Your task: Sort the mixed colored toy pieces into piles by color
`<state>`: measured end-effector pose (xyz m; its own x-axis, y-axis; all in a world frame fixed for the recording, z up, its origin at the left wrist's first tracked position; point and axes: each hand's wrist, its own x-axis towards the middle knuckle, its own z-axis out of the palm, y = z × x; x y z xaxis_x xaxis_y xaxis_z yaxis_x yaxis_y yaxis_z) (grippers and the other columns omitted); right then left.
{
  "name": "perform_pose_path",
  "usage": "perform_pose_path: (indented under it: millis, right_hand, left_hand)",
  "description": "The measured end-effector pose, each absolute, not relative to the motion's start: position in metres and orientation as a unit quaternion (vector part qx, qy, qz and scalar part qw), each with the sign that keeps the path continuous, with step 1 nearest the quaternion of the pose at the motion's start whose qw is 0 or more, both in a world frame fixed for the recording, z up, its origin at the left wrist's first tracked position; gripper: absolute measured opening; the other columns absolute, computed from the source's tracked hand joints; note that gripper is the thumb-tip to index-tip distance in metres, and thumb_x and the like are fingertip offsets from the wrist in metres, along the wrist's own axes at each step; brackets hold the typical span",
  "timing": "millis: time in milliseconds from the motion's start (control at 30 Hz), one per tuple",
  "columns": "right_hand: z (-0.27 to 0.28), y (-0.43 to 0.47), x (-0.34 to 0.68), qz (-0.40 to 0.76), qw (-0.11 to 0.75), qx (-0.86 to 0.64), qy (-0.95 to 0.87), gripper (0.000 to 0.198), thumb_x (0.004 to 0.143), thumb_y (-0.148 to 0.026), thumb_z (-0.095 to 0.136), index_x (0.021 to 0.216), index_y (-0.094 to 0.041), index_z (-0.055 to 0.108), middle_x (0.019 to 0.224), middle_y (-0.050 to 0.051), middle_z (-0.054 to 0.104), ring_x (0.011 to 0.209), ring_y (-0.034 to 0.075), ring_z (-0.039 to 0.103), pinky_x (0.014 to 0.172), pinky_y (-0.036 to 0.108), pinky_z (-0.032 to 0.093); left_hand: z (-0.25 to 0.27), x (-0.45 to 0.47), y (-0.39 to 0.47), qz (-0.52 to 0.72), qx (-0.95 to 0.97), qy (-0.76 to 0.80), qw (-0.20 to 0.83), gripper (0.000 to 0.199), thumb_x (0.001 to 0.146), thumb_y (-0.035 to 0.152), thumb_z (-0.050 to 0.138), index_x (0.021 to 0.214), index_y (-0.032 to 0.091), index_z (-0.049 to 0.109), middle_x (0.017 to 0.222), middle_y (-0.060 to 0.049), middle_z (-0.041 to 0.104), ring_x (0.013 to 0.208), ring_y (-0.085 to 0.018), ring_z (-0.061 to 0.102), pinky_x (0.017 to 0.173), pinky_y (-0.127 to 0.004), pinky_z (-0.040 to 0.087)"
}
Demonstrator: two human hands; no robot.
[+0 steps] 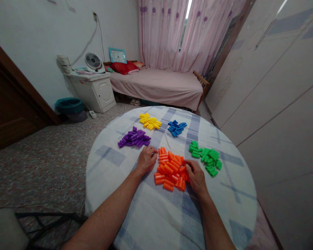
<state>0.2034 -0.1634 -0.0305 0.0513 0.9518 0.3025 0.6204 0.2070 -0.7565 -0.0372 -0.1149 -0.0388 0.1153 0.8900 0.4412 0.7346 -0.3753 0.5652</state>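
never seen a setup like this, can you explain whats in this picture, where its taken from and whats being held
There is no machine here: these are a person's own bare hands. The one picture comes from a camera worn on their head, looking forward and down, so the forearms reach in from the bottom.

On the round, cloth-covered table lie small pieces sorted by color: a purple pile, a yellow pile, a blue pile, a green pile and, nearest the person, an orange pile.

The left hand is just left of the orange pile, with nothing visibly held. The right hand is at its right edge; whether it grips a piece is hard to tell.
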Motion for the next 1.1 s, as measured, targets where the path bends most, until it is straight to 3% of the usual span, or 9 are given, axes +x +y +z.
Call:
perform_pose_path:
  millis: [867, 967, 1100]
  right_hand:
    - [-0.032, -0.163, 0.205, 0.203, 0.410, -0.598, -0.658, 0.029, 0.084, -0.033, 0.040, 0.094, -0.018, 0.063, 0.098, 0.007, 0.063, 0.093, 0.020, 0.057, 0.087, 0.035, 0.042]
    - [-0.032, -0.163, 0.204, 0.205, 0.413, -0.598, -0.655, 0.029, 0.084, -0.033, 0.040, 0.094, -0.018, 0.063, 0.098, 0.007, 0.063, 0.094, 0.020, 0.057, 0.088, 0.036, 0.042]
    - [-0.031, -0.163, 0.204, 0.206, 0.415, -0.595, -0.657, 0.028, 0.082, -0.031, 0.041, 0.094, -0.018, 0.064, 0.098, 0.008, 0.063, 0.093, 0.021, 0.057, 0.087, 0.036, 0.043]
  left_hand:
    - [-0.025, -0.031, -0.122, 0.403, 0.738, 0.521, 0.146, 0.015, 0.083, 0.017, 0.049, 0.082, 0.017, 0.065, 0.084, -0.004, 0.063, 0.084, -0.017, 0.056, 0.081, -0.031, 0.045]
    - [-0.020, -0.024, -0.128, 0.400, 0.773, 0.464, 0.166, 0.017, 0.083, 0.025, 0.055, 0.094, 0.018, 0.065, 0.096, -0.006, 0.064, 0.095, -0.018, 0.056, 0.088, -0.033, 0.045]
    - [-0.020, -0.017, -0.135, 0.360, 0.825, 0.393, 0.186, 0.049, 0.074, 0.043, 0.068, 0.117, 0.021, 0.060, 0.121, -0.010, 0.058, 0.115, -0.024, 0.050, 0.102, -0.041, 0.039]
